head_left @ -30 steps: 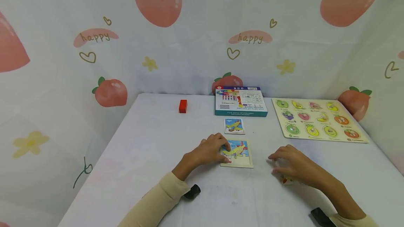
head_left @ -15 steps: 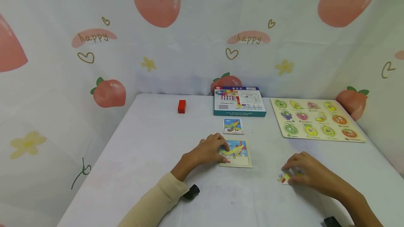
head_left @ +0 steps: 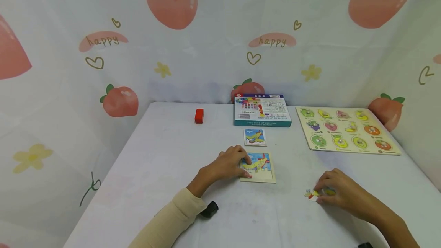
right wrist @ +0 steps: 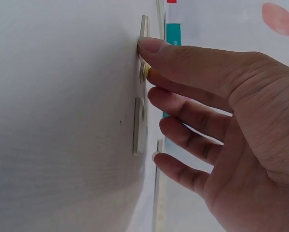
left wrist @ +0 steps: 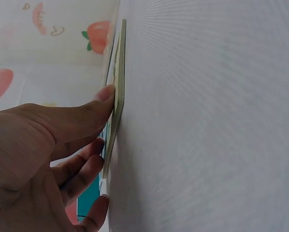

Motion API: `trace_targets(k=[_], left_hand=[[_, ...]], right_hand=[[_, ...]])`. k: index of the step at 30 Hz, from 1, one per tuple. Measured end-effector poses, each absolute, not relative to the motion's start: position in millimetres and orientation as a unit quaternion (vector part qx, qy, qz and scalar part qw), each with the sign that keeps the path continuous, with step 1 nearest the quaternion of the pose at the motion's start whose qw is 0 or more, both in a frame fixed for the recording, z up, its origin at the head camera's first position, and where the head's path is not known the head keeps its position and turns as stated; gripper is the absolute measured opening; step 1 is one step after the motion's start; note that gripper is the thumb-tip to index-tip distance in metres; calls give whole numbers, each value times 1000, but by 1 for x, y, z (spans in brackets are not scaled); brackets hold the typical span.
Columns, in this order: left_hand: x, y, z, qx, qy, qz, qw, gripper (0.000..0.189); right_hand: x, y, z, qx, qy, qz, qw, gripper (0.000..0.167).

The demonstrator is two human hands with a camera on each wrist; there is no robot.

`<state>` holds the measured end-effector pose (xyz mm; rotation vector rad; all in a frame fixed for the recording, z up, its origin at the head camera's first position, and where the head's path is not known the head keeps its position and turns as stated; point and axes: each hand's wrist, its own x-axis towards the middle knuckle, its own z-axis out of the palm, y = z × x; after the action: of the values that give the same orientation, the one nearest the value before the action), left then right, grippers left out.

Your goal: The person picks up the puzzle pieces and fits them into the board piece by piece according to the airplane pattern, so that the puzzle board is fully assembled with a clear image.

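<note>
Head view: you are working a loose puzzle piece [head_left: 314, 194] at your right fingertips while bracing the airplane puzzle board [head_left: 259, 167].

You are pinching the small loose piece flat against the white table [head_left: 165, 152] with your right hand [head_left: 339, 194], thumb and fingers curled onto it, at about four o'clock from the board and well apart from it. Your left hand [head_left: 225, 165] is resting on the board's nine o'clock edge, thumb pressing the rim and fingers straight. Keep that hand pressing so the board stays put, and lift the piece by its edges rather than dragging it. A picture card [head_left: 255, 137] is lying just at twelve o'clock, a blue box [head_left: 262, 111] beyond it, a fruit peg board [head_left: 346, 129] at two o'clock, a red block [head_left: 199, 116] at eleven.
</note>
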<state>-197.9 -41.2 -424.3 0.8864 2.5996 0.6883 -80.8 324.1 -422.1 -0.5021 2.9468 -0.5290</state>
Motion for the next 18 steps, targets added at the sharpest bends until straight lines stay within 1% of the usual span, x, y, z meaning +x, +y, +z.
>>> trace_targets(k=[5, 10, 18], left_hand=[[-198, -41, -425, 310, 906, 243, 154, 34], [-198, -41, -426, 312, 905, 245, 153, 33], [-199, -42, -426, 310, 904, 249, 156, 34]], right_hand=[[-80, 324, -422, -150, 972, -169, 65, 19], [-78, 325, -423, -147, 973, -164, 65, 20], [-75, 322, -424, -162, 973, -159, 28, 19]])
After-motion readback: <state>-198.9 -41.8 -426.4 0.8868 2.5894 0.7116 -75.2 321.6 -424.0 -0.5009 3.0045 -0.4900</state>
